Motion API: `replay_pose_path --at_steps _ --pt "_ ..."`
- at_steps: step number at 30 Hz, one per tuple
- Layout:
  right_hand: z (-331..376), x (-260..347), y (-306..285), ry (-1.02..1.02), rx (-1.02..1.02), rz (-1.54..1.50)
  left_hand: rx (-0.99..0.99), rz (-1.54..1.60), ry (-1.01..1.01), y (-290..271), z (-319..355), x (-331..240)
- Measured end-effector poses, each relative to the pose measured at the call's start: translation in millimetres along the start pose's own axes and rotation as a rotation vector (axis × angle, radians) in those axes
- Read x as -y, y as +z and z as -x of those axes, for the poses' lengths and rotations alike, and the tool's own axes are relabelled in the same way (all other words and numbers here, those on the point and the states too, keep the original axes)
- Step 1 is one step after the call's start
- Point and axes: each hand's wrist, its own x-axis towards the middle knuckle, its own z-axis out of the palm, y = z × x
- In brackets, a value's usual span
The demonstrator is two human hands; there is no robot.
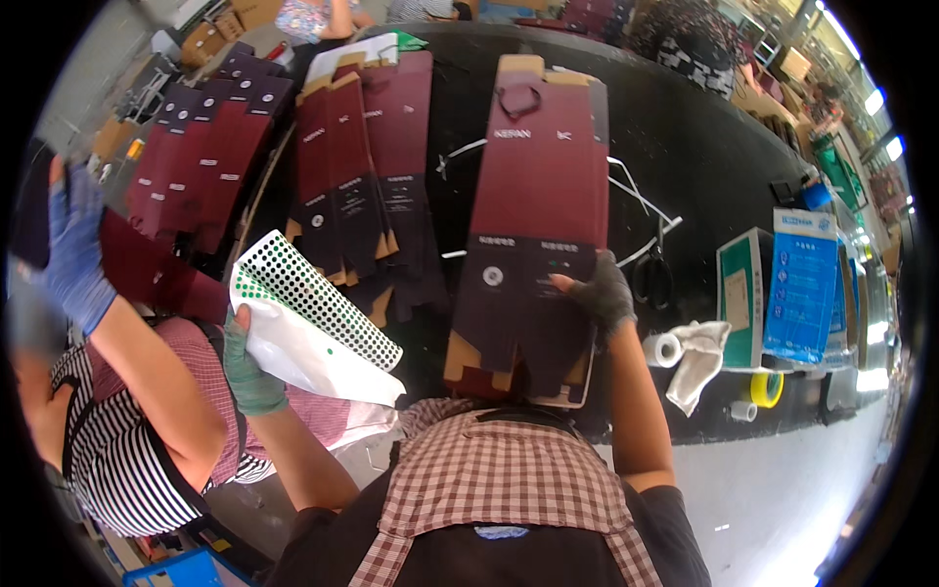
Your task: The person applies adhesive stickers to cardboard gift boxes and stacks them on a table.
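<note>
My left hand, in a green fingerless glove, grips a curled white sheet of round stickers by its left edge. Rows of black and green dots cover the sheet, and its lower part is plain white. My right hand, in a dark grey glove, grasps the right edge of a stack of flat maroon and black cartons in front of me. Its thumb lies on top of the carton; the other fingers are partly hidden at the edge. A dark loop rests on the stack's far end.
More flat cartons lie left of the stack, others farther left. A co-worker's blue-gloved hand is at the left. Scissors, a tape roll, a cloth, yellow tape and a blue packet lie right.
</note>
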Motion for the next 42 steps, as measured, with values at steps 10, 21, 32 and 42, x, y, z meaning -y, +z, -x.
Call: replay_pose_path --at_steps 10,21,32,42 --pt "-22 103 -19 -0.332 -0.173 -0.415 -0.060 0.005 -0.016 -20 24 -25" --pt "43 174 0 -0.839 0.229 -0.596 0.084 0.064 -0.139 40 28 5" --pt "106 117 -16 -0.869 -0.218 -0.043 0.418 0.253 -0.598 123 20 66" --pt "104 132 -15 -0.798 -0.281 0.267 0.674 0.293 -0.549 148 41 69"
